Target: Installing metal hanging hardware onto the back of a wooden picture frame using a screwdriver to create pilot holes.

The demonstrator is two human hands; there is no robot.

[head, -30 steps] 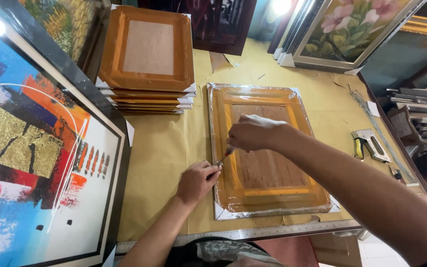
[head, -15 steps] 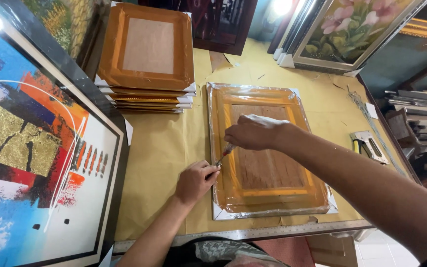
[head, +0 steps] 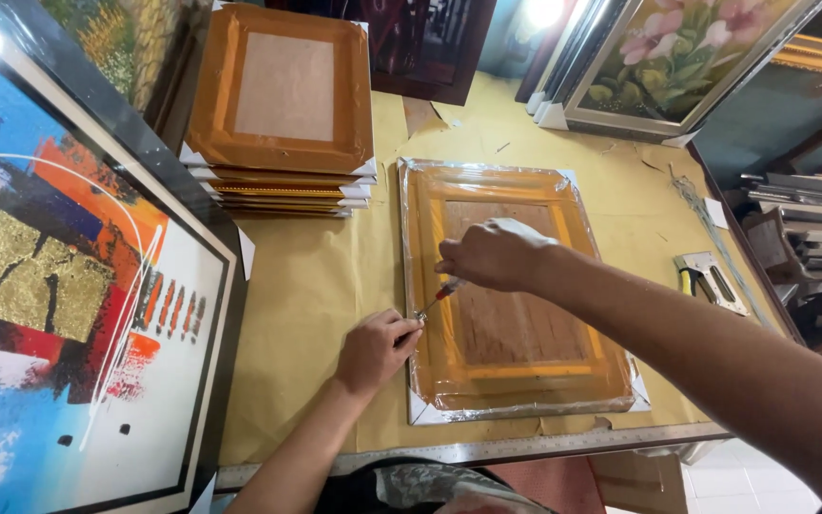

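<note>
We worked at a table point(head: 335, 276) covered in tan paper, and the biggest thing on it was the abstract painting point(head: 59, 286) in a black frame, which leaned along the left edge. At the far edge stood a floral painting point(head: 687, 57). A stack of wooden frames point(head: 283, 105) sat near the far left corner, backs up, with white corner guards.

The plastic-wrapped frame point(head: 516, 295) lay flat, back up, in the middle of the table, its near end close to the near edge. Our left hand point(head: 376, 350) rested on the paper against the left side of that frame, fingers curled together and pinching at the wrap (whether it gripped the film itself we could not tell). Our right hand point(head: 495, 255) hovered over the backing board, closed around a small red-handled blade point(head: 438, 298) whose tip pointed at the left hand's fingers.

A staple gun point(head: 711, 281) lay near the right edge.
</note>
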